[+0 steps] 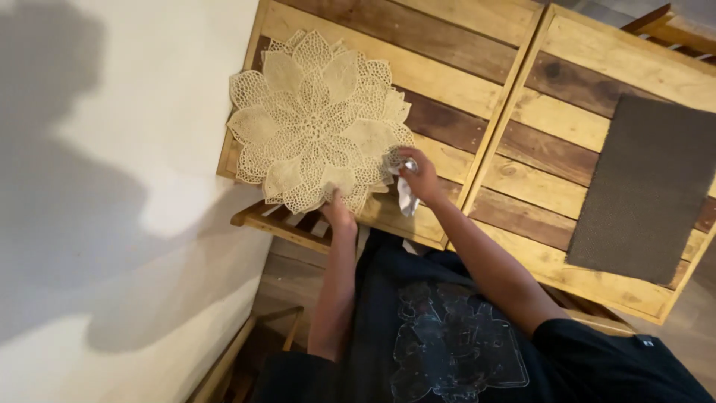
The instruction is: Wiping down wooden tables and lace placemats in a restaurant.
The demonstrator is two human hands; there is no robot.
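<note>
At two o'clock I saw a dark rectangular mat point(645, 190); at nine, a pale wall point(112, 186); at seven, a wooden chair frame point(246, 351).

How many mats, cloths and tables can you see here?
Flower-shaped lace mat: 1
Dark rectangular mat: 1
Grey cloth, held in the right hand: 1
Wooden slat tables: 2
Total: 5
The left hand touches the lace mat's edge.

This looks like a home dining area: a slatted wooden surface point(447, 82) set with a lacy flower-shaped placemat point(317, 119) and a dark rectangular placemat point(641, 186), wooden chairs point(283, 224), a plain pale wall point(112, 186).
</note>
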